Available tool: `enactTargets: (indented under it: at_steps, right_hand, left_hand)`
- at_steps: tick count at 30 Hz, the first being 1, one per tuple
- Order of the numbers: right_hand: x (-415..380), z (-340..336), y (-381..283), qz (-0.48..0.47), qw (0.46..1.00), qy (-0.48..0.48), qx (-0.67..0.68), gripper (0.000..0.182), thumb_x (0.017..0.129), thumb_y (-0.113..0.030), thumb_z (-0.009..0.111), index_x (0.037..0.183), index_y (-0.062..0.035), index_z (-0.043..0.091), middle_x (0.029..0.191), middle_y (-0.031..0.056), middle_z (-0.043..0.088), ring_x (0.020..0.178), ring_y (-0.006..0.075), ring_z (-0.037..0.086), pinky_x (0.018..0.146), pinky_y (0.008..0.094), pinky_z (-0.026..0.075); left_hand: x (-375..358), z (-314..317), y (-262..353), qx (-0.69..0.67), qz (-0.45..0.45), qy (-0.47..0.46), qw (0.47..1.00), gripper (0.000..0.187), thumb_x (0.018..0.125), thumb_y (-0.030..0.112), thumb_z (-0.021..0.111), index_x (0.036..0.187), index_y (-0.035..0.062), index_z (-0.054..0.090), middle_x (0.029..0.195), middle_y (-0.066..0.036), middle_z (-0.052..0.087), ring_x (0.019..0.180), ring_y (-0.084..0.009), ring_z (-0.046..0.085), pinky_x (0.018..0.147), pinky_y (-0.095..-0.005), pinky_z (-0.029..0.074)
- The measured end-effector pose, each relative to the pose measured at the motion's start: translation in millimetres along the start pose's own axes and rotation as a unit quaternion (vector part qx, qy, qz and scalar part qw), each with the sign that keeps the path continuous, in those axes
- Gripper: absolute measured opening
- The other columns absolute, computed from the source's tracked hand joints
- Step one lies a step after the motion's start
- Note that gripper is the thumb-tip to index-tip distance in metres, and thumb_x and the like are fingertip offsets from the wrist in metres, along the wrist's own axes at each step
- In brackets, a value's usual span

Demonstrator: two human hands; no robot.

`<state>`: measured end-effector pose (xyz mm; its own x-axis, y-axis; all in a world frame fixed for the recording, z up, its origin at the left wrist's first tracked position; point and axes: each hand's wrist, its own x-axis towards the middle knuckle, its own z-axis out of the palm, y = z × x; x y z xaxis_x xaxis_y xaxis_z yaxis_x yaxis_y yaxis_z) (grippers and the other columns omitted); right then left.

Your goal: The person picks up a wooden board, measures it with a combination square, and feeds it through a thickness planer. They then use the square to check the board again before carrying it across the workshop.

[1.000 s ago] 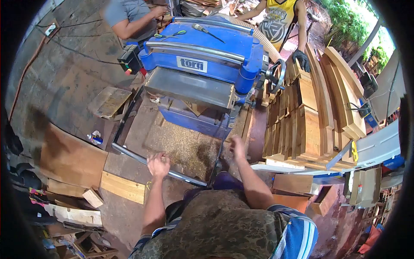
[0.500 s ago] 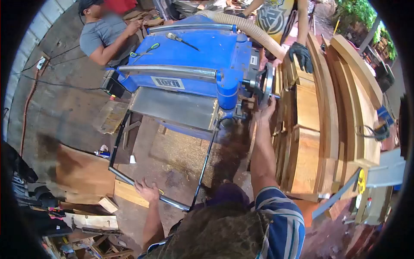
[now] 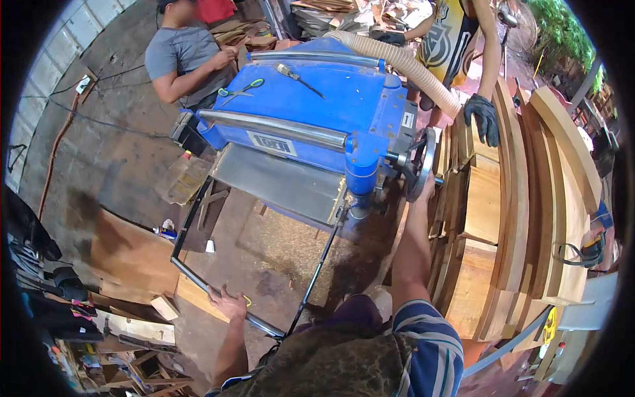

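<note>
A blue thickness planer (image 3: 297, 86) stands in front of me, with a metal feed table (image 3: 278, 182) and a black extension frame reaching toward my body. My left hand (image 3: 229, 305) rests on the roller bar (image 3: 264, 325) at the near end of that frame, fingers spread. My right hand (image 3: 425, 192) is at the rim of the handwheel (image 3: 423, 162) on the planer's right side, its fingers closed around the handle and partly hidden. Green-handled scissors (image 3: 243, 90) and a brush (image 3: 297, 79) lie on the planer's top.
Stacked boards (image 3: 481, 205) and curved timbers (image 3: 552, 178) stand close on my right. One person (image 3: 188, 59) sits behind the planer at left; another's gloved hand (image 3: 482, 119) rests on the boards. A ribbed hose (image 3: 403, 63) runs over the back. Sawdust (image 3: 291, 245) covers the floor.
The view has shifted, so the planer and boards sit lower and further right. My right hand stays at the handwheel, and my left hand stays on the roller bar.
</note>
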<state>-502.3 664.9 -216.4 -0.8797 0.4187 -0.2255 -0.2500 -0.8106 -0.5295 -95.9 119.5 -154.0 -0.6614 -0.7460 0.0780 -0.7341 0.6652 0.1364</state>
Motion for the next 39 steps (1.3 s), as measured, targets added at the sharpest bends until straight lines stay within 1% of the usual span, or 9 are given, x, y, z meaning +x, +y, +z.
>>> enactTargets:
  at_steps: [4, 7, 13, 28, 30, 33, 34, 36, 39]
  right_hand:
    - [-10.6, 10.3, -1.0, -0.045, 0.997, -0.057, -0.009, 0.028, 0.097, -0.025, 0.051, 0.104, -0.0036, 0.067, 0.093, 0.0077, 0.069, 0.079, 0.0225, 0.068, 0.073, 0.0352, 0.057]
    - [-35.4, 33.0, -13.9, 0.015, 0.999, 0.020, -0.040, 0.030, 0.097, -0.025, 0.051, 0.110, -0.0034, 0.066, 0.097, 0.0078, 0.069, 0.083, 0.0226, 0.069, 0.076, 0.0352, 0.057]
    - [-33.4, 30.1, -12.3, 0.011, 0.995, -0.093, 0.017, 0.030, 0.097, -0.025, 0.051, 0.113, -0.0027, 0.064, 0.100, 0.0077, 0.069, 0.088, 0.0214, 0.068, 0.079, 0.0328, 0.056]
    - [-19.9, 17.7, -2.7, -0.014, 0.999, -0.031, 0.007, 0.032, 0.095, -0.026, 0.053, 0.112, -0.0024, 0.066, 0.095, 0.0085, 0.068, 0.084, 0.0241, 0.068, 0.077, 0.0348, 0.057]
    - [-24.4, 15.6, -6.3, 0.010, 0.995, -0.088, -0.040, 0.048, 0.091, -0.030, 0.059, 0.132, -0.0035, 0.057, 0.118, 0.0106, 0.064, 0.098, 0.0239, 0.067, 0.086, 0.0363, 0.054]
    - [-27.8, 14.9, -9.1, 0.029, 0.995, -0.069, -0.072, 0.051, 0.092, -0.035, 0.060, 0.133, -0.0047, 0.056, 0.116, 0.0104, 0.064, 0.094, 0.0244, 0.067, 0.080, 0.0377, 0.056]
    - [-29.4, 17.4, -9.5, 0.029, 0.994, -0.071, -0.072, 0.051, 0.092, -0.035, 0.060, 0.133, -0.0047, 0.056, 0.116, 0.0104, 0.064, 0.094, 0.0244, 0.067, 0.080, 0.0377, 0.056]
    - [-31.2, 24.2, -9.1, -0.001, 0.999, -0.023, -0.047, 0.029, 0.096, -0.026, 0.051, 0.107, -0.0043, 0.066, 0.093, 0.0090, 0.069, 0.079, 0.0245, 0.069, 0.070, 0.0375, 0.057]
    - [-37.2, 32.0, -12.2, 0.016, 0.999, -0.034, -0.026, 0.029, 0.096, -0.027, 0.051, 0.107, -0.0053, 0.066, 0.091, 0.0084, 0.069, 0.077, 0.0242, 0.068, 0.067, 0.0368, 0.057]
  left_hand:
    - [3.7, -6.6, 3.7, -0.016, 0.002, 0.009, 1.000, 0.059, 0.070, 0.024, 0.076, 0.125, 0.0051, 0.064, 0.158, -0.022, 0.018, 0.141, -0.0451, 0.020, 0.117, -0.0507, 0.025]
    - [-1.8, -4.3, 2.2, -0.017, -0.003, 0.004, 1.000, 0.058, 0.071, 0.024, 0.076, 0.125, 0.0059, 0.064, 0.158, -0.022, 0.017, 0.141, -0.0449, 0.020, 0.117, -0.0497, 0.025]
    - [-0.1, -10.6, 9.8, -0.026, -0.014, 0.000, 1.000, 0.057, 0.072, 0.024, 0.074, 0.125, 0.0048, 0.064, 0.159, -0.021, 0.015, 0.141, -0.0445, 0.019, 0.117, -0.0486, 0.024]
    - [1.1, -5.7, 4.2, -0.023, -0.002, -0.004, 1.000, 0.054, 0.073, 0.025, 0.074, 0.122, 0.0038, 0.065, 0.159, -0.022, 0.014, 0.142, -0.0459, 0.017, 0.117, -0.0508, 0.023]
    - [0.8, -6.6, 1.4, -0.019, -0.009, -0.011, 1.000, 0.054, 0.073, 0.025, 0.074, 0.122, 0.0038, 0.065, 0.159, -0.022, 0.013, 0.142, -0.0461, 0.016, 0.117, -0.0511, 0.023]
    - [-2.0, -6.1, -1.7, -0.018, 0.016, -0.008, 1.000, 0.053, 0.073, 0.024, 0.075, 0.122, 0.0038, 0.065, 0.159, -0.022, 0.013, 0.142, -0.0460, 0.015, 0.117, -0.0506, 0.023]
    - [-2.5, -8.0, 1.4, -0.026, 0.007, -0.009, 1.000, 0.053, 0.073, 0.023, 0.075, 0.122, 0.0037, 0.065, 0.159, -0.022, 0.013, 0.142, -0.0461, 0.015, 0.117, -0.0502, 0.023]
    - [-2.7, -11.6, 5.3, -0.036, -0.003, -0.010, 0.999, 0.053, 0.073, 0.022, 0.075, 0.122, 0.0036, 0.065, 0.159, -0.022, 0.013, 0.142, -0.0461, 0.015, 0.117, -0.0498, 0.023]
    - [-2.6, -11.9, 6.4, -0.031, -0.006, -0.007, 0.999, 0.053, 0.074, 0.022, 0.075, 0.122, 0.0040, 0.065, 0.159, -0.022, 0.013, 0.142, -0.0462, 0.015, 0.118, -0.0492, 0.023]
